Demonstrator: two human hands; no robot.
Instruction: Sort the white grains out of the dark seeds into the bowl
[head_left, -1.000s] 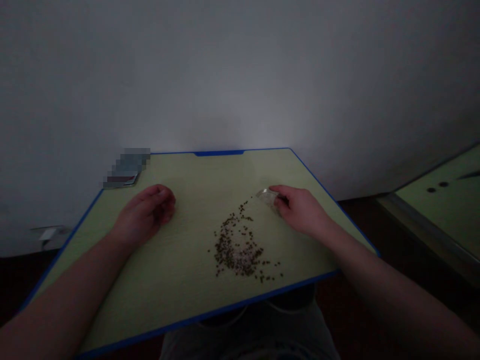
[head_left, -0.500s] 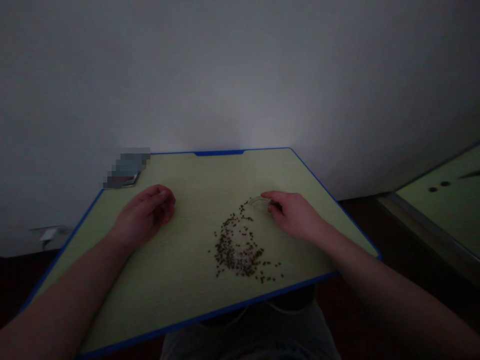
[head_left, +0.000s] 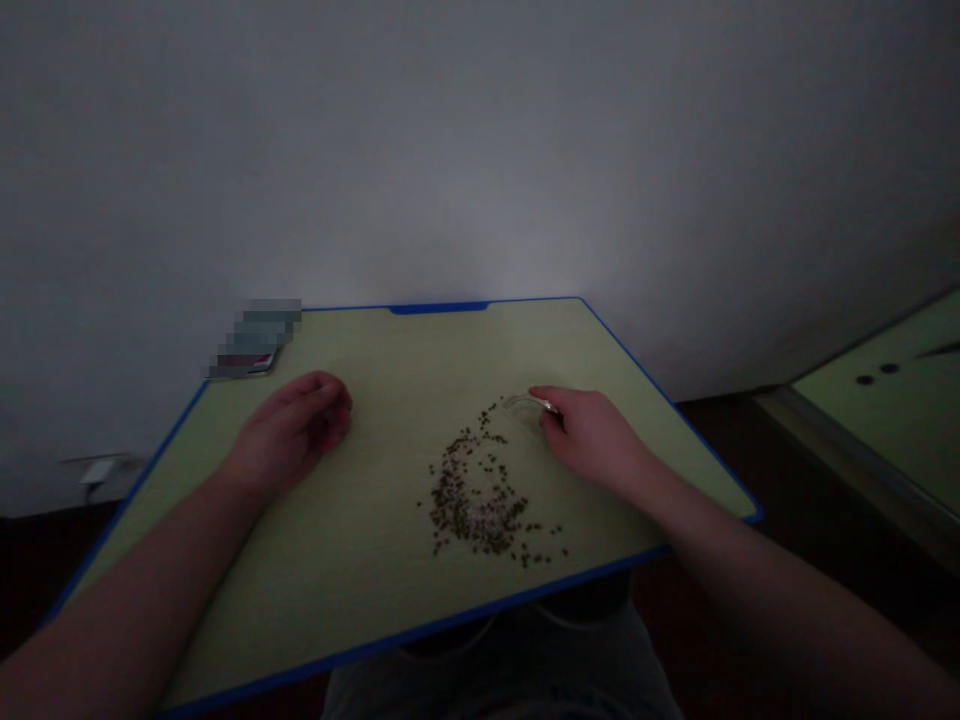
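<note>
Two hands lay on the worktop [head_left: 360,560]: right hand [head_left: 592,440] fingers pinching a small clear dish [head_left: 523,408] beside scattered seeds [head_left: 476,495], left hand [head_left: 296,425] loosely curled, empty.

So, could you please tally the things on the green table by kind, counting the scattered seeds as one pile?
Hands: 2, left hand and right hand
Clear glass dish: 1
Seed pile: 1
Blurred item at the far left corner: 1
Total: 5
</note>
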